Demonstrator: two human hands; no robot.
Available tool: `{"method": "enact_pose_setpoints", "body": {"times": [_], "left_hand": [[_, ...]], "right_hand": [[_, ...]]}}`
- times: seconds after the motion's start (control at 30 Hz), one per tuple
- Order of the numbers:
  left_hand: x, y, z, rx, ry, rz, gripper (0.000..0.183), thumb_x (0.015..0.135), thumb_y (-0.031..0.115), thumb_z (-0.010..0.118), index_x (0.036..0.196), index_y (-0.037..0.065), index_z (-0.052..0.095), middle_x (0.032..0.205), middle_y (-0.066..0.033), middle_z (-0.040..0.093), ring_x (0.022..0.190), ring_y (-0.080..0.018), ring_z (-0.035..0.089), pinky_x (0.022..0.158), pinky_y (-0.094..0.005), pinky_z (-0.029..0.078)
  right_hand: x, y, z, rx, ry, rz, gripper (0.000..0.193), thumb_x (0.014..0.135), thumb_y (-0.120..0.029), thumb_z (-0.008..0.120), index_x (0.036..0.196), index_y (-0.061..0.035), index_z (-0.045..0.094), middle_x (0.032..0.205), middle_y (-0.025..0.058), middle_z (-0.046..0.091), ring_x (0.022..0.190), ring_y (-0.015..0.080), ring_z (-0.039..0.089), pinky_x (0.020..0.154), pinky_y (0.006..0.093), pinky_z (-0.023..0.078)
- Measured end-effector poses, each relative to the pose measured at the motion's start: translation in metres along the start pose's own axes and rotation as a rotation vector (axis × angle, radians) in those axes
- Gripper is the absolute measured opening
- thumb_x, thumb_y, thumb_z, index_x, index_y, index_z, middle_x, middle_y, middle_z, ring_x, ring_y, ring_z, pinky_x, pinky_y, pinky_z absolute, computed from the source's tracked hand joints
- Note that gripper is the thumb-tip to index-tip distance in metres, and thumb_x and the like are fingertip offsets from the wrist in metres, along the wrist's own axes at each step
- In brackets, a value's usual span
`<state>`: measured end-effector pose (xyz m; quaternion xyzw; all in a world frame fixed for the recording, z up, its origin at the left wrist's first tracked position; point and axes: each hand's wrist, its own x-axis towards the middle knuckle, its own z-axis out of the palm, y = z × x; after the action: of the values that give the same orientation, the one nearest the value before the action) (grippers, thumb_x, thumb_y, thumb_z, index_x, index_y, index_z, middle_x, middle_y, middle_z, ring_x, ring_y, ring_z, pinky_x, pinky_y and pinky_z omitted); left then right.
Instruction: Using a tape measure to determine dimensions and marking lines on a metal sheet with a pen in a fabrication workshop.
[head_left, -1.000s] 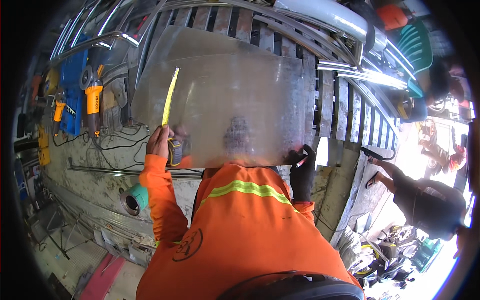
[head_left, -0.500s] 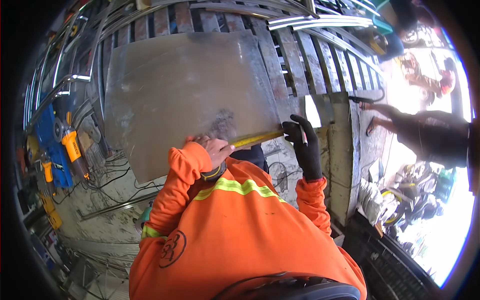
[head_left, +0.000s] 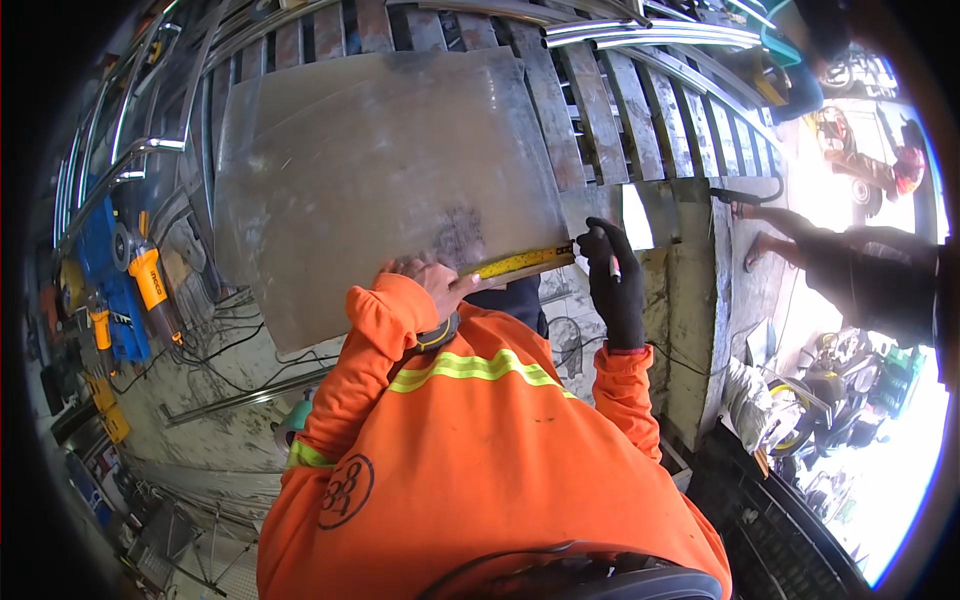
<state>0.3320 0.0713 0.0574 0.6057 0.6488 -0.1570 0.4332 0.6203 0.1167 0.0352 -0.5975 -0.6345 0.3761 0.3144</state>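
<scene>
A large flat grey metal sheet lies in front of me, with a dark smudge near its close edge. Along that edge stretches the yellow blade of a tape measure, its dark end near the sheet's right corner. My bare left hand is closed on the blade's left part at the edge. A dark rounded object with some yellow shows below that wrist; I cannot tell whether it is the tape's case. My right hand, in a black glove, is closed round a slim white-and-red marker beside the blade's end.
The sheet rests on a slatted metal rack, with shiny tubes beyond. An orange angle grinder lies at the left near cables. A person stands at the right by a concrete ledge.
My right hand has drawn slightly right, off the tape's end, which now shows. My left hand keeps its place on the blade. The whole view has shifted a little.
</scene>
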Motion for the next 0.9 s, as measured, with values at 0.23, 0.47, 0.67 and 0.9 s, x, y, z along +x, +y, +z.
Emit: {"method": "enact_pose_setpoints", "body": {"times": [0.23,0.47,0.67,0.9], "left_hand": [[0.009,0.001,0.012,0.03,-0.004,-0.115,0.075,0.096,0.075,0.035,0.105,0.014,0.079,0.114,-0.0214,0.072,0.117,-0.0466,0.062,0.107,-0.0567,0.044],[0.012,0.005,0.012,0.102,-0.098,-0.102,0.068,0.101,0.068,0.034,0.107,0.019,0.081,0.122,-0.0183,0.071,0.125,-0.0436,0.059,0.112,-0.0545,0.042],[0.013,0.005,0.011,0.107,-0.141,-0.094,0.065,0.101,0.065,0.037,0.104,0.018,0.082,0.12,-0.0152,0.073,0.122,-0.043,0.061,0.11,-0.0544,0.043],[0.01,0.007,0.009,0.064,-0.1,-0.099,0.062,0.099,0.064,0.041,0.101,0.017,0.082,0.116,-0.0145,0.074,0.117,-0.043,0.064,0.112,-0.0553,0.04]], "right_hand": [[0.024,-0.034,0.0,0.309,-0.179,-0.016,0.038,0.111,-0.03,0.047,0.124,0.0016,0.064,0.094,0.0113,0.075,0.09,0.0168,0.071,0.084,0.031,0.054],[0.034,-0.032,-0.021,0.244,-0.376,-0.157,0.038,0.111,-0.029,0.048,0.128,0.0009,0.064,0.092,0.0104,0.074,0.09,0.0156,0.069,0.086,0.0304,0.053],[0.037,-0.033,-0.013,0.164,-0.51,-0.031,0.014,0.1,-0.013,0.063,0.108,-0.0023,0.068,0.085,0.0077,0.071,0.074,0.0146,0.067,0.068,0.0308,0.053],[0.042,-0.025,-0.013,0.125,-0.577,-0.036,0.013,0.095,-0.013,0.069,0.105,-0.0034,0.07,0.08,0.0054,0.072,0.071,0.0127,0.069,0.067,0.0296,0.054]]}}
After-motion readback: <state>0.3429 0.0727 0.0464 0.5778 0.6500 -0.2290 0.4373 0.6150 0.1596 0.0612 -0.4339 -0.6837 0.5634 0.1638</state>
